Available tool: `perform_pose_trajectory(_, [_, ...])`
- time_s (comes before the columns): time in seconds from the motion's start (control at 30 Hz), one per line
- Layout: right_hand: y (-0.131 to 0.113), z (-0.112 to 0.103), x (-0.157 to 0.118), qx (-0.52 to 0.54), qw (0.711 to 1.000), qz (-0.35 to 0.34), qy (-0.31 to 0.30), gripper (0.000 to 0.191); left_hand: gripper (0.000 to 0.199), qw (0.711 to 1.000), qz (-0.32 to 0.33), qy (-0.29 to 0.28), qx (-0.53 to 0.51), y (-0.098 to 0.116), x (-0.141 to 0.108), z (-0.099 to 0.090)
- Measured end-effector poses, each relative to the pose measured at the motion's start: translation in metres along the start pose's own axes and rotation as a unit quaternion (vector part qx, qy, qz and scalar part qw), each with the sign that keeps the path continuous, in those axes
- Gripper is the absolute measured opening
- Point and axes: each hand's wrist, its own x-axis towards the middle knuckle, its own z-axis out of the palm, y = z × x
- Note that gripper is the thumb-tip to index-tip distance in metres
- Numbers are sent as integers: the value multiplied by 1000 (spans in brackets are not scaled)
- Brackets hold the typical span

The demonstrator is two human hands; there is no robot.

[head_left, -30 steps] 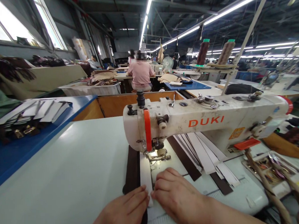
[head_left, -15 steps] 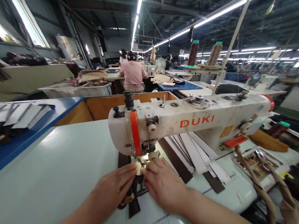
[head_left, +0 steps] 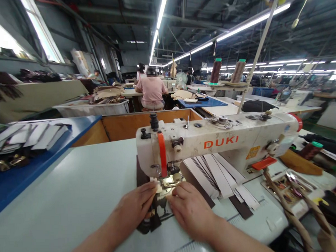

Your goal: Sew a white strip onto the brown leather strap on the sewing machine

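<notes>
A white sewing machine (head_left: pixel 189 139) with red DUKI lettering stands before me, its needle area lit. My left hand (head_left: pixel 134 207) is closed in a pinch on a dark strap (head_left: pixel 155 222), with a small pale piece (head_left: pixel 155 185) at its fingertips. Brassy metal shows on the strap just under this hand. To the right, my right hand (head_left: pixel 191 207) has its fingers curled together beside the metal plate (head_left: pixel 165 194) below the presser foot (head_left: pixel 170 179). Whatever is under its fingertips is hidden.
White and dark strips (head_left: pixel 213 175) lie beneath the machine arm. A tool tray (head_left: pixel 295 185) sits at the right. More strips with metal fittings (head_left: pixel 32 136) are piled on the blue table (head_left: pixel 45 166) at left. Thread cones (head_left: pixel 216 70) stand behind; a person in pink (head_left: pixel 152 90) sits farther off.
The view has shifted, so the machine appears lower and its head farther right. My fingertips have drawn apart, and the left hand's pale piece now sits left of the presser foot.
</notes>
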Motion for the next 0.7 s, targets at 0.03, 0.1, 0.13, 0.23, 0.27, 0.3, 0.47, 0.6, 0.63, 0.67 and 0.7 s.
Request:
perform_pose_trajectory(0.03, [1,1,-2,5,1000,-5,10,17,45,1000,-11,1,-5,5,-5,-6])
perform_pose_trajectory(0.1, [3,3,-5,12,1000,-12,23,17,39,1000,-14,-4,-9,19,-19,-22])
perform_pose_trajectory(0.13, [4,4,-6,15,999,-17,25,16,37,1000,-5,-10,-9,27,-26,-32])
perform_pose_trajectory(0.23, [6,6,-6,21,998,-40,35,16,35,999,8,-41,-17,47,-44,-60])
perform_pose_trajectory(0.27, [6,6,-6,21,998,-50,42,16,35,998,-5,-51,-24,52,-47,-68])
perform_pose_trajectory(0.3, [6,6,-6,19,997,-61,52,17,35,997,-25,-60,-31,54,-49,-74])
perform_pose_trajectory(0.47, [7,7,-12,-2,989,-94,110,18,50,982,-90,-153,-61,45,-30,-83])
perform_pose_trajectory(0.6, [11,9,-15,-25,986,-92,139,18,42,932,-14,-353,-83,36,3,-84])
perform_pose_trajectory(0.63, [11,10,-15,-30,984,-93,146,19,39,919,4,-386,-79,36,10,-84])
perform_pose_trajectory(0.67, [12,10,-15,-36,983,-96,153,19,39,910,17,-409,-71,37,17,-85])
perform_pose_trajectory(0.7, [12,10,-15,-42,981,-102,160,21,42,903,25,-424,-60,39,23,-86])
